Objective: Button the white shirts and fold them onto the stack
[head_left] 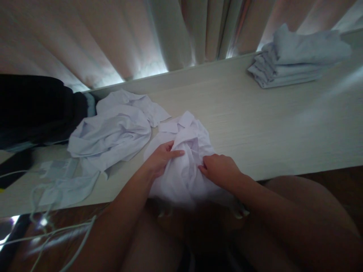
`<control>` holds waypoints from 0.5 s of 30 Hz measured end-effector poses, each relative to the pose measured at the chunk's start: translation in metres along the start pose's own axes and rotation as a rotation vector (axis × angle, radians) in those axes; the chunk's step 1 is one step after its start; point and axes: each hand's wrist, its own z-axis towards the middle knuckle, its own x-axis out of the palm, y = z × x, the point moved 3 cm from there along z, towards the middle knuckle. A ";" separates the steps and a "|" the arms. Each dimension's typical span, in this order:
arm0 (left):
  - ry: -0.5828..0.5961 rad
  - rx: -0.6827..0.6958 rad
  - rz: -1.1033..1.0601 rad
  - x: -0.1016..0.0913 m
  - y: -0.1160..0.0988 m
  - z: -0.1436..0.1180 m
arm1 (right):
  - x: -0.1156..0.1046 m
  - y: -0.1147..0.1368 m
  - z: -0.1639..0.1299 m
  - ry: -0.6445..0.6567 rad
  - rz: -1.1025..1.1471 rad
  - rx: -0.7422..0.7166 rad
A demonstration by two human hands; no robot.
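A white collared shirt (184, 177) lies bunched at the front edge of the pale surface, its lower part hanging over the edge. The collar points away from me. My left hand (163, 156) grips the cloth on the left side, thumb on top and fingers partly under the fabric. On the right side, my right hand (218, 168) is closed with the fingers curled, pinching the shirt. Left of it lies a second white garment (113, 130), crumpled, close to the shirt I hold.
Folded white garments (297, 60) form a stack at the back right. A dark bulky item (36, 109) stands at the far left. Pale cables (48, 234) trail at the lower left, near a white power strip (58, 168). Curtains (127, 34) hang along the back edge.
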 end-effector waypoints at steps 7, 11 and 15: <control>-0.209 -0.028 0.179 -0.008 0.003 -0.003 | -0.015 -0.016 0.006 0.008 0.414 -0.104; -0.225 0.028 0.134 -0.005 0.000 -0.006 | -0.039 -0.022 0.009 -0.025 1.022 -0.205; -0.190 0.082 0.102 0.001 -0.002 -0.010 | -0.050 -0.018 0.008 -0.078 1.242 -0.281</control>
